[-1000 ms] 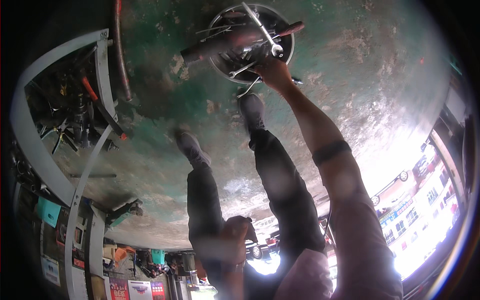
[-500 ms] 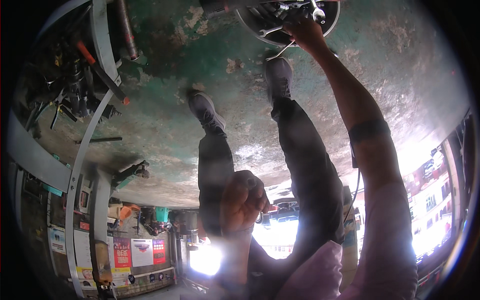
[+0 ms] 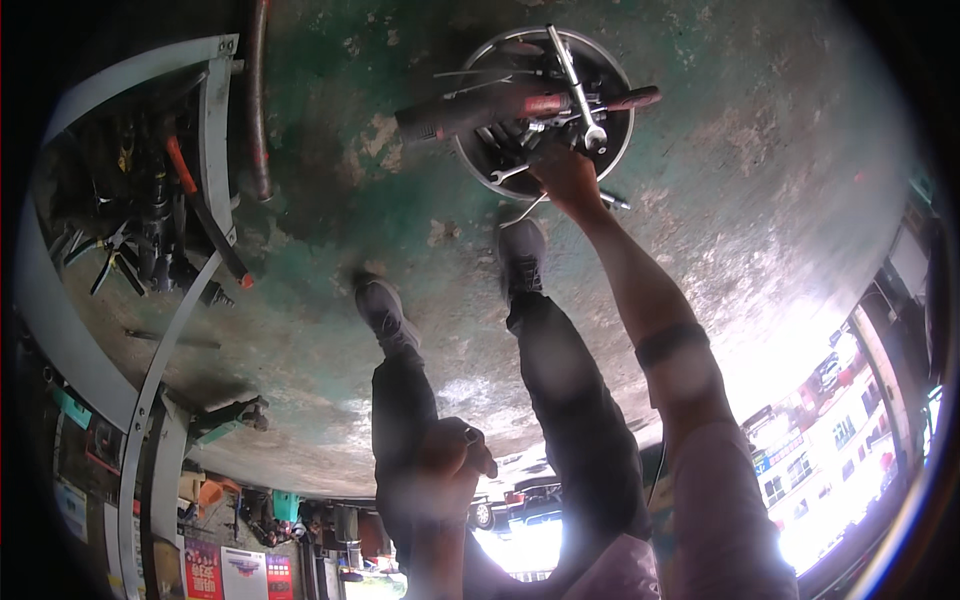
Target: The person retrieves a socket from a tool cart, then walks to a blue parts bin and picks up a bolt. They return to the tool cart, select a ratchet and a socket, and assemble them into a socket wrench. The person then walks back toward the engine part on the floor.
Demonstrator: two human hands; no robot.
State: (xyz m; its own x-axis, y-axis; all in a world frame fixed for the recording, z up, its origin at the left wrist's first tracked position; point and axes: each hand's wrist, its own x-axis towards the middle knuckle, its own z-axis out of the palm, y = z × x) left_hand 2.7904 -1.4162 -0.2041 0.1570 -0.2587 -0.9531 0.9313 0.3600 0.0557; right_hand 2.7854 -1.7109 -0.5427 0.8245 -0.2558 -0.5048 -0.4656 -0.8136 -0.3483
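Note:
My right hand reaches down into the near side of a round metal tray of tools on the floor. Its fingers are lost among the dark tools, so their grip cannot be told. An open-end wrench pokes out just left of the hand. A longer combination wrench lies across the tray, beside a black and red power tool. Below the wrist, a thin metal rod sticks out over the rim. My left hand is closed by my left thigh, with a small shiny metal piece at its fingers.
On the left stands a grey metal frame, with pliers and other tools inside it. A bar with orange ends leans across its edge. A long rusty pipe lies beside it. My shoes stand near the tray.
The view has shifted, bringing the whole tray and the power tool into sight. My right hand stays at the tray's near side. My left hand remains closed by my thigh, turned slightly.

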